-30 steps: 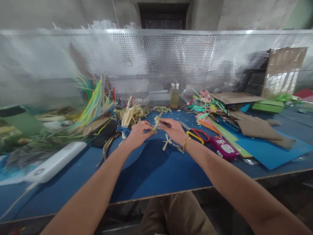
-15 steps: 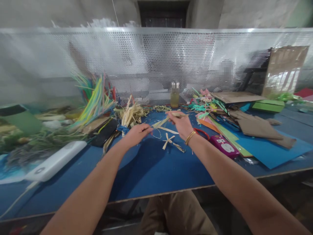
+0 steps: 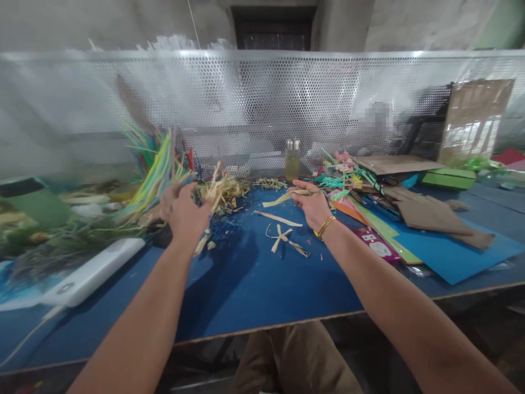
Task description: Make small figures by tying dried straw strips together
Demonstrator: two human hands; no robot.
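My right hand pinches a pale dried leaf strip above the blue table; the strip trails left from my fingers. My left hand hovers with its fingers spread, just left of a heap of dried leaf strips, holding nothing I can see. On the table between my hands lie a loose strip and a small knotted bow of strips.
A bundle of coloured straws stands at the left, a white power bank nearer me. A small glass bottle stands at the back. Coloured paper sheets, a pink device and brown paper lie to the right. A perforated metal screen closes the back.
My left hand let go of the strip and moved left and up toward the heap, fingers now spread. My right hand kept the strip and lifted it slightly back.
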